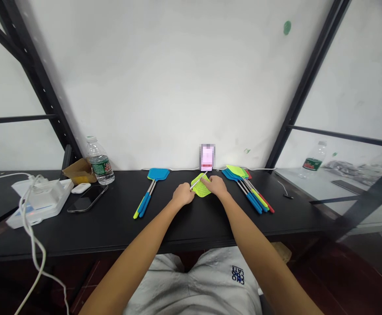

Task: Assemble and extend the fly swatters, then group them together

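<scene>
Far to the left of the left hand (183,194), a white power strip (40,205) with white cables (29,223) lies on the black table (112,232). Nearer to that hand come a small white case (81,188), a dark phone (88,199) lying flat, an open cardboard box (81,171) behind them, and an upright water bottle (100,162) with a green label. Just left of the left hand, and a little farther from the body, lies a fanned bunch of swatters (158,173) with blue heads on top and blue and yellow-green handles pointing back toward the person. The left hand is clenched around the lower end of a thin metal rod (198,181). Between the two hands is a yellow-green mesh swatter head (202,187) — the rod slants across it, away from the left hand and toward the right. The right hand (216,186) grasps the head's right side, its fingers close to the rod. Beyond both hands, a lit phone screen (207,156) stands against the white wall (177,87), its picture blurred. Right of the right hand lies a larger bunch of swatters (238,171) — blue, yellow-green and red. Farther right are a cable end (288,196) and, beyond the black frame, another bottle (313,161).
</scene>
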{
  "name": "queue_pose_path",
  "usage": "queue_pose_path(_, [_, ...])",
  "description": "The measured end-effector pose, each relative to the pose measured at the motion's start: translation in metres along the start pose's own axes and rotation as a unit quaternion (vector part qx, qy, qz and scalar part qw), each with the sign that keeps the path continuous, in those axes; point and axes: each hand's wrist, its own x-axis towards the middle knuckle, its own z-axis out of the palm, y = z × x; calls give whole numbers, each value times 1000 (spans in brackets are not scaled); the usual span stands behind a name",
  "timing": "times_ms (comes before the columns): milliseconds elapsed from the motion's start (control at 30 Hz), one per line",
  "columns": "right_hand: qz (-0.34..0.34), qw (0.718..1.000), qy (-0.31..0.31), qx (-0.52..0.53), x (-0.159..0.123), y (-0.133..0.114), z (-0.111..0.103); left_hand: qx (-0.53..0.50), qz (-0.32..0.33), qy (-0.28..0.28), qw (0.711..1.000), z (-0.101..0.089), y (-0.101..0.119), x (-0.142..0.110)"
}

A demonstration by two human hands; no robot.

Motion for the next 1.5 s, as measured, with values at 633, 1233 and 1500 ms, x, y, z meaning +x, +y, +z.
queue_pose_path(633, [30, 799, -146, 582, -14, -29, -3, -330, -3, 100, 939, -2, -1, 9])
queue_pose_path(1233, [90, 744, 193, 634, 5, -8, -20, -263, 72, 12, 962, -3, 4, -2])
queue_pose_path(1500, [91, 755, 184, 623, 5, -8, -21, -266, 93, 10, 960, -4, 2, -1])
